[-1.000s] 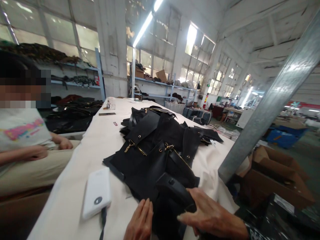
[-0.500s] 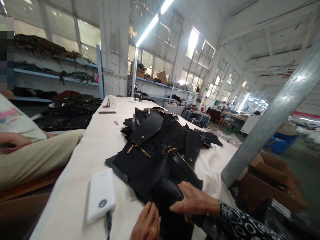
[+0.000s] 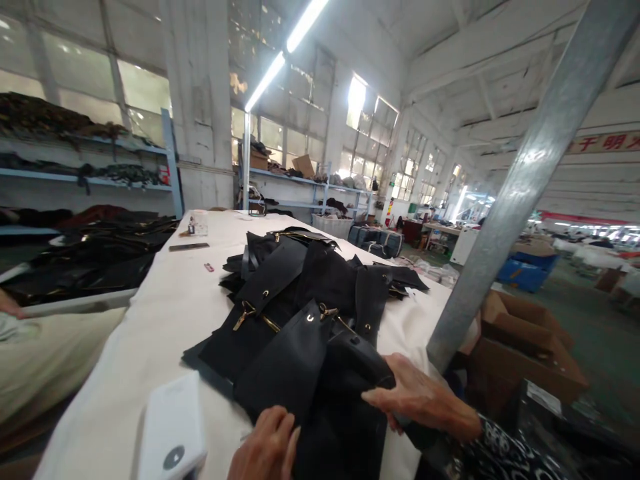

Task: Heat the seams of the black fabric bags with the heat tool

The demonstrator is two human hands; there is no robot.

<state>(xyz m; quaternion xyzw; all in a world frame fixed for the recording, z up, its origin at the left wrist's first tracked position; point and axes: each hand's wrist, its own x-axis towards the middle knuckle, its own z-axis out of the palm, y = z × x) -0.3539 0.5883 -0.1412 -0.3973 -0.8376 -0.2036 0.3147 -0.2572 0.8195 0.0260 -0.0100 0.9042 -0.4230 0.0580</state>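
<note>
My right hand (image 3: pixel 415 393) is wrapped round a black hair-dryer-shaped tool (image 3: pixel 357 353); its rounded barrel points up and left over the pile. At the near edge of the table my left hand (image 3: pixel 267 443) has its fingers bent together on the edge of a black leather bag piece (image 3: pixel 280 373); its thumb side is partly hidden. Beyond both hands lies a heap of similar black bag pieces (image 3: pixel 327 273), with gold zippers, zipper pulls and small gold rings. A white power bank (image 3: pixel 175 427) with a round dark button lies left of my left hand.
A white cloth covers the table (image 3: pixel 200 303). A slanted metal post (image 3: pixel 505 193) rises at its right edge, beside open cardboard boxes (image 3: pixel 530 347). On the left, a person's leg (image 3: pixel 55 360) is near a stack of black pieces (image 3: pixel 95 253). A dark flat object (image 3: pixel 189 247) lies farther back.
The view has swung to the right, so the table and pile sit further left. The tool's barrel has moved up over the pile, and my left hand stays at the leather's edge.
</note>
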